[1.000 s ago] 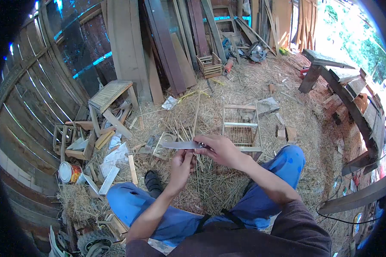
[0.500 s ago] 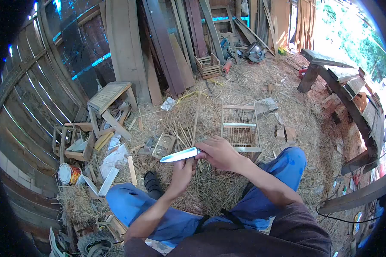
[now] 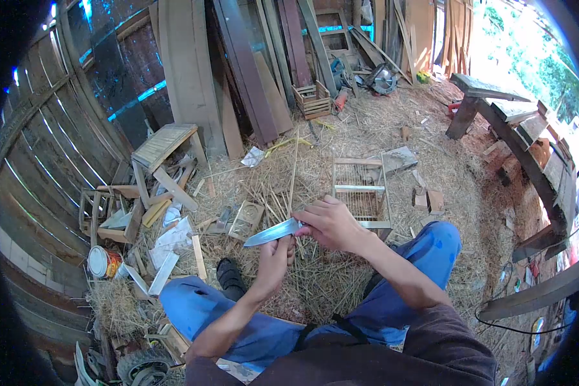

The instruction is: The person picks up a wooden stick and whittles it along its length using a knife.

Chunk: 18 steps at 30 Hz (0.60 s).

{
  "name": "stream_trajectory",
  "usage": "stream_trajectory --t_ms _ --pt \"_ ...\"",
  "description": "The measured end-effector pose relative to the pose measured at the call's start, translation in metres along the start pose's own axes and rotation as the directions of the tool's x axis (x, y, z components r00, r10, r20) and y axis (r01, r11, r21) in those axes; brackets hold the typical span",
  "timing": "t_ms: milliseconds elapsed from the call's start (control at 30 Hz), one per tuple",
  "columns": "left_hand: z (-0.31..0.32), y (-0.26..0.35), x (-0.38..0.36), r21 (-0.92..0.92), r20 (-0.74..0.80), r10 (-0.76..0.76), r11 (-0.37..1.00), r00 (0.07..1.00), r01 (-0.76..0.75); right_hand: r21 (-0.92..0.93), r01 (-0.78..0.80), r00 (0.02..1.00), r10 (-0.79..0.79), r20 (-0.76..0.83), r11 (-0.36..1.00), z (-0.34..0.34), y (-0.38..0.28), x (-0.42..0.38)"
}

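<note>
A knife (image 3: 271,233) with a broad, shiny blade points to the left in front of my knees. My right hand (image 3: 328,224) is closed round its handle, which the fingers mostly hide. Below the blade, my left hand (image 3: 274,260) is closed on a thin stick (image 3: 294,168) that rises past the knife, away from me. The blade's base lies against the stick by my left thumb. Just beyond my right hand stands a wooden frame with thin bars (image 3: 360,190).
Straw and sticks cover the ground. On the left are a small wooden stool (image 3: 164,147), a paint can (image 3: 103,262) and wood scraps. Long planks (image 3: 241,64) lean at the back near a slatted crate (image 3: 312,101). A rough bench (image 3: 518,132) stands at the right.
The knife has shifted slightly to the right and its blade has tilted, showing a darker face. The stick stands a little differently. Both hands keep their hold.
</note>
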<state>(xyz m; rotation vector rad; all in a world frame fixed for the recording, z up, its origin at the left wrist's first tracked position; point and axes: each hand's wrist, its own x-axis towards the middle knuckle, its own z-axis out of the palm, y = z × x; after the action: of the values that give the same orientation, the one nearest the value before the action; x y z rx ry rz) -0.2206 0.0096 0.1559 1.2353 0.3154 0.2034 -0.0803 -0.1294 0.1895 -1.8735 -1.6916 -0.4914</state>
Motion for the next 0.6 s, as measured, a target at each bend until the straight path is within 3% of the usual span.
stream_trajectory --t_ms 133,433,600 --pt "0.006 0.008 -0.003 0.009 -0.041 -0.011 1.0 0.999 0.012 0.004 0.003 1.0 -0.003 0.004 1.0 -0.002 0.002 0.0" --pt "-0.004 0.014 -0.001 -0.204 0.096 -0.03 0.978 0.995 0.049 0.007 -0.024 0.999 0.025 -0.04 1.0 -0.009 0.01 0.004" --pt "0.0 0.021 -0.007 -0.215 0.077 -0.046 0.975 0.996 0.061 -0.022 -0.058 0.998 0.058 -0.002 0.998 -0.014 0.008 0.006"
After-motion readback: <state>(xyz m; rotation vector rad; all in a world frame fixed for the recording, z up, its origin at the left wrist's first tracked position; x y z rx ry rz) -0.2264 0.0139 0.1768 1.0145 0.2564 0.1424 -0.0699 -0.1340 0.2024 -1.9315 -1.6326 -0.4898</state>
